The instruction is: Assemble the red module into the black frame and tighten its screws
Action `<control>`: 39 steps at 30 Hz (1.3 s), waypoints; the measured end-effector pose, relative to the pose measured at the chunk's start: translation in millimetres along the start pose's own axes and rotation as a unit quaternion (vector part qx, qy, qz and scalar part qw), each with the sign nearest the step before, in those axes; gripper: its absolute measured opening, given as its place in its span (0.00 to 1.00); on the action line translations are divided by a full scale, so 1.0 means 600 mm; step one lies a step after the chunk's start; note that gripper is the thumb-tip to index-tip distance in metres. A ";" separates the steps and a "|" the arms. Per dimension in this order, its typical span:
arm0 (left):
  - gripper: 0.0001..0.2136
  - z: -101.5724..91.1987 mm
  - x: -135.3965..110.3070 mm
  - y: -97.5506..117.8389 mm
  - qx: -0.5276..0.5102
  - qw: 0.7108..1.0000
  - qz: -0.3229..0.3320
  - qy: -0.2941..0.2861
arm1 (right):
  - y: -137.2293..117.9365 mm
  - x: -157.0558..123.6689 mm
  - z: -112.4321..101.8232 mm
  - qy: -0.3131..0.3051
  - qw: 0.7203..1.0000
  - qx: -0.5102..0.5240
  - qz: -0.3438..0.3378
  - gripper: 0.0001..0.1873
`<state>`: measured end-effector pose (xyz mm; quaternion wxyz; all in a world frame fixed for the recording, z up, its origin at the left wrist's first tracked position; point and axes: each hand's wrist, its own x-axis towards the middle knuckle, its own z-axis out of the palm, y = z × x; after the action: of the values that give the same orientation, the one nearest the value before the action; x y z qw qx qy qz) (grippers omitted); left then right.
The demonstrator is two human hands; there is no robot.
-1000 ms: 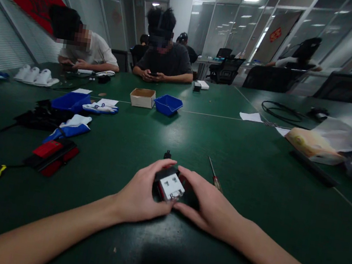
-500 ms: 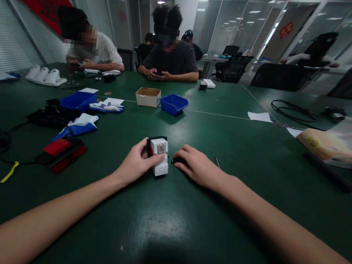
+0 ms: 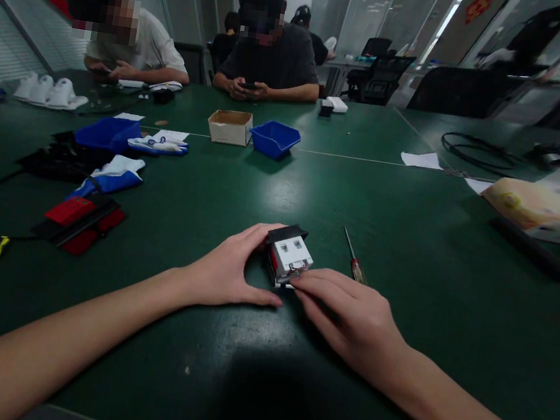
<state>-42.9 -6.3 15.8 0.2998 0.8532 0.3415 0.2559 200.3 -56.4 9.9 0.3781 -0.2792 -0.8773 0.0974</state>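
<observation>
Left hand [image 3: 226,269] spread around 1 device [image 3: 295,251] | right hand [image 3: 356,316] touching it (grip unclear) | 1 screwdriver [image 3: 356,266]

The green tabletop [image 3: 157,360] is smooth, with a soft sheen. I see a block [image 3: 293,251] with a smooth, plastic-looking white face, a screwdriver [image 3: 356,268] with a metal shaft, a blue plastic bin [image 3: 274,142] and a matt cardboard box [image 3: 229,134].

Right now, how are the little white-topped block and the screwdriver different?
The block is chunky; the screwdriver is long and thin. The block is between the left hand and right hand; the screwdriver lies beyond the right hand. Both are close to the right hand.
</observation>
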 end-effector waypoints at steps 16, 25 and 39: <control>0.39 -0.002 -0.001 -0.013 -0.023 1.000 0.008 0.000 | 0.011 -0.001 0.012 0.023 0.998 0.059 0.001 0.13; 0.36 -0.001 0.001 -0.013 -0.016 1.000 0.010 0.005 | 0.008 0.002 0.013 0.038 0.997 0.066 0.031 0.12; 0.33 -0.004 0.000 -0.010 -0.019 1.000 0.014 0.002 | 0.006 0.008 0.012 0.064 0.994 0.059 0.061 0.09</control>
<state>-46.7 -2.1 13.3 0.3116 0.8517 0.3250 0.2682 193.6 -50.4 6.4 0.4424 -0.3152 -0.8253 0.1543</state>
